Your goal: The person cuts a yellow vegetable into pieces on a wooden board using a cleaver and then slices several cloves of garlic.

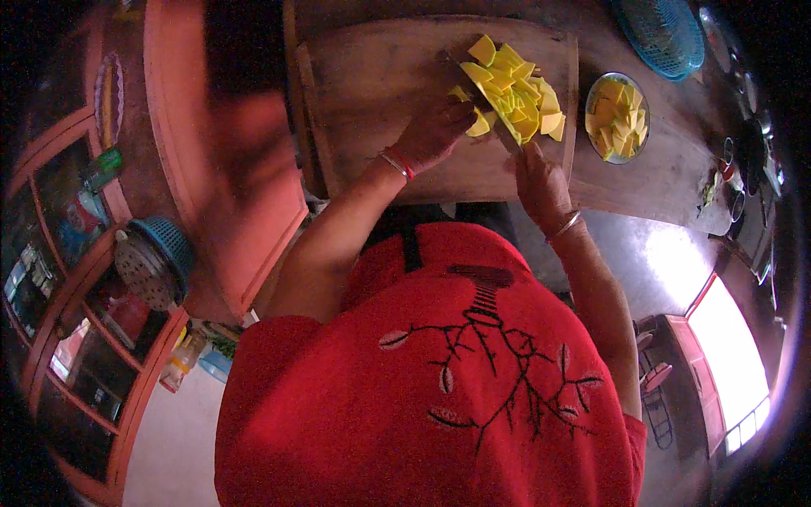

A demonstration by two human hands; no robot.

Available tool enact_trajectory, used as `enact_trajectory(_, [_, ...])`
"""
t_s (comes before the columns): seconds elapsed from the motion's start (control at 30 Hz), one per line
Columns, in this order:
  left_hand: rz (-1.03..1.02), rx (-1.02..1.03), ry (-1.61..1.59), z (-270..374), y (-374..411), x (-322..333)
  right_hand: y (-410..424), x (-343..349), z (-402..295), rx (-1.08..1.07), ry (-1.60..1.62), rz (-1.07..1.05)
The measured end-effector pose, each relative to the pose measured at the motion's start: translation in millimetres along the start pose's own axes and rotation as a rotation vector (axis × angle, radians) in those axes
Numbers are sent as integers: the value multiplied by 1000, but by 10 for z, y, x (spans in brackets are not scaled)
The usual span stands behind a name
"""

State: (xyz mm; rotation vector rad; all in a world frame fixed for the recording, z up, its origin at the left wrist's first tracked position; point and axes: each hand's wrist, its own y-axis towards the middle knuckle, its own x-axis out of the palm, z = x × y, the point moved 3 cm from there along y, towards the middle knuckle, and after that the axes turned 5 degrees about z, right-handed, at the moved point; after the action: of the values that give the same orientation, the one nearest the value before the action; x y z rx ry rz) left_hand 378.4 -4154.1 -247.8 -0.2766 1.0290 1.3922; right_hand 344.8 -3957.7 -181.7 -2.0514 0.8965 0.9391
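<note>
My right hand [542, 184] grips a knife [509, 134] whose blade slants across a wooden board [380, 70]. Against the blade's right side lies a heap of thin yellow-orange slices [516, 89], perhaps pumpkin or mango. My left hand [434, 130] is on the other side of the blade, its fingers bent over a yellow piece [479, 123]. Shadow hides part of these fingertips and how far the piece reaches under them. To the right of the board stands an oval-looking glass bowl [589, 123] filled with more cut pieces.
A blue plastic basket [662, 38] sits at the far right of the wooden table [665, 190]. Metal utensils [738, 180] lie near its right end. On my left are a reddish door panel [253, 253], a glazed cabinet [82, 329] and a hanging colander [147, 269].
</note>
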Motion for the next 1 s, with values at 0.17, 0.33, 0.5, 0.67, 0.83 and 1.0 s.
enact_trajectory(0.17, [50,45,8,-6,-1,-6,-49,-81,-80,134,69,-76])
enact_trajectory(0.33, [92,-129,-147,17,104,-30,55,154,92,-49,3,-34])
enact_trajectory(0.5, [-30,-43,12,34,39,-73,251,583,146,78,94,92])
enact_trajectory(0.67, [7,-94,-30,28,24,-89,259,527,195,36,106,160])
enact_trajectory(0.83, [23,-305,-383,3,71,-29,111,167,29,-28,69,129])
enact_trajectory(1.0, [98,34,-59,-40,-23,57,-36,-16,-38,50,92,-8])
